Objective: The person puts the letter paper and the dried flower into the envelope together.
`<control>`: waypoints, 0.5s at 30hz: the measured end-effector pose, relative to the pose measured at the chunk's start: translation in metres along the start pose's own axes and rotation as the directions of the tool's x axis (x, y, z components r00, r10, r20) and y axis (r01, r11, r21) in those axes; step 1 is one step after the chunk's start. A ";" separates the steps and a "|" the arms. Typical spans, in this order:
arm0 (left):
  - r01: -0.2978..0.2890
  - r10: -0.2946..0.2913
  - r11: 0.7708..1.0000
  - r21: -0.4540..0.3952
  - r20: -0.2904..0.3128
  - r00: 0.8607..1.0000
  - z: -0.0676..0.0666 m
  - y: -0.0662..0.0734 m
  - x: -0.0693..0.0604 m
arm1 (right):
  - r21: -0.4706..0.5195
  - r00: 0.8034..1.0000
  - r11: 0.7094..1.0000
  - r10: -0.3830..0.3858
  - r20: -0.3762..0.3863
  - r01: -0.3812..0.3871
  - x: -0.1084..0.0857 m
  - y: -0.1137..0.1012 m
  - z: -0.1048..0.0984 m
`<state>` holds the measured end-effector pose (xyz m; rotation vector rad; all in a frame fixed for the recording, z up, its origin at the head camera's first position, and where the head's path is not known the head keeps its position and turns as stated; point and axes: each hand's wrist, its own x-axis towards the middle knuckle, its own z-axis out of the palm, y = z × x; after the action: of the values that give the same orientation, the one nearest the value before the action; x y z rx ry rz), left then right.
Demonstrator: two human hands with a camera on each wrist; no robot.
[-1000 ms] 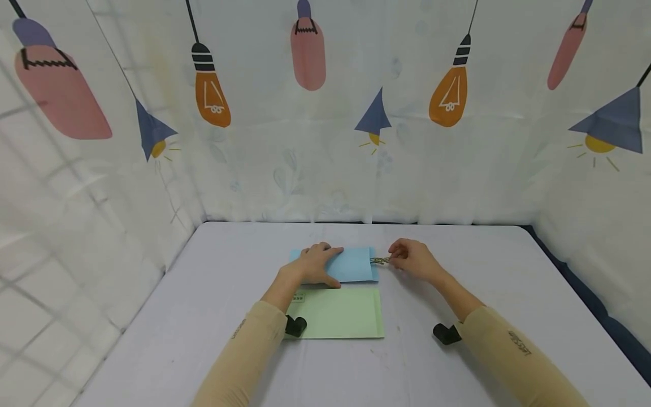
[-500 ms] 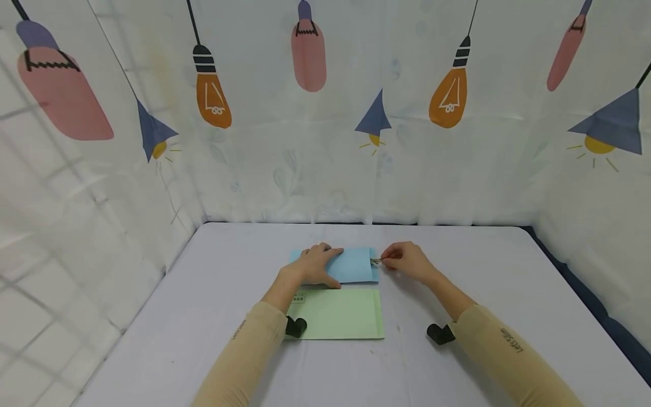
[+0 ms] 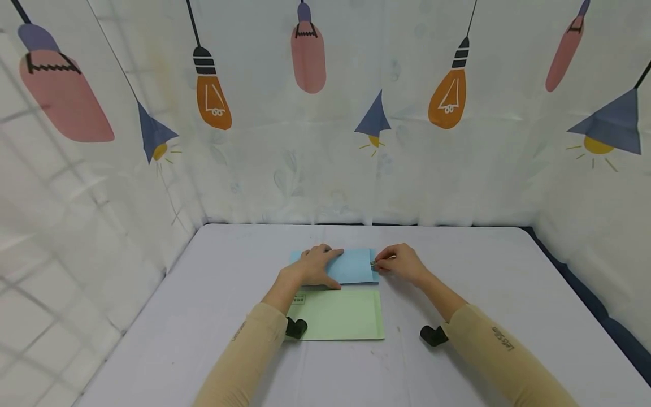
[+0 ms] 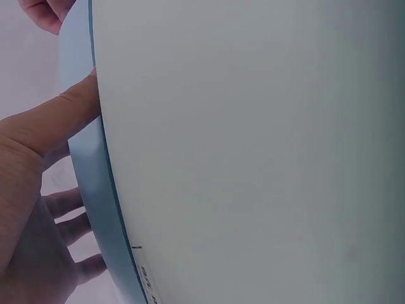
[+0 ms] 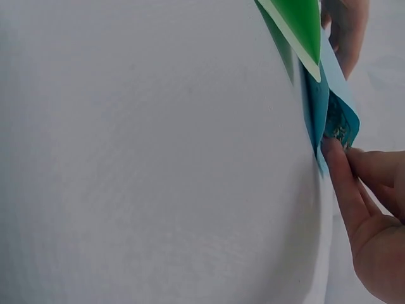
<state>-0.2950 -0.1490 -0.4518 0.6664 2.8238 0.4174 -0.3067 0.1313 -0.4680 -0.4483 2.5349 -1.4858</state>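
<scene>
A light blue envelope [image 3: 356, 265] lies crosswise on the white table, its mouth at the right end. My left hand [image 3: 317, 265] rests on it with fingers spread; in the left wrist view the thumb [image 4: 60, 117] reaches the envelope's near edge. My right hand [image 3: 402, 263] is at the mouth, pinching a bunch of thin, gold-flecked dark strands [image 5: 340, 130] between thumb and fingers. In the right wrist view the mouth gapes and most of the bunch sits inside it. I cannot tell exactly what the strands are.
Just nearer than the blue envelope lies a pale green envelope [image 3: 341, 316] with a small printed box at its upper left. A white cloth [image 3: 285, 169] printed with lamps hangs behind the table. Dark wrist mounts [image 3: 434, 336] stick out from the sleeves.
My right hand has moved left toward the blue envelope's mouth, and less of the strand bunch shows outside it. The left hand and both envelopes have stayed in place.
</scene>
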 end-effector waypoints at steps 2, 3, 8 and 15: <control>0.003 -0.003 1.000 0.001 -0.001 1.000 0.000 0.000 0.000 | -0.012 1.000 1.000 0.002 -0.010 -0.002 0.000 -0.001 0.001; 0.003 -0.003 1.000 0.001 -0.002 1.000 0.000 0.000 0.000 | -0.011 1.000 1.000 0.012 -0.014 -0.012 0.001 -0.001 0.002; 0.001 -0.001 1.000 0.006 -0.003 1.000 0.000 0.000 0.001 | 0.014 1.000 1.000 0.027 -0.003 -0.027 0.002 -0.001 0.006; 0.009 -0.009 1.000 0.011 -0.001 1.000 -0.001 0.001 0.000 | 0.016 1.000 1.000 0.021 0.015 -0.022 0.004 -0.004 0.012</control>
<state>-0.2946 -0.1483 -0.4508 0.6556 2.8307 0.4006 -0.3061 0.1189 -0.4705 -0.4268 2.5063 -1.4885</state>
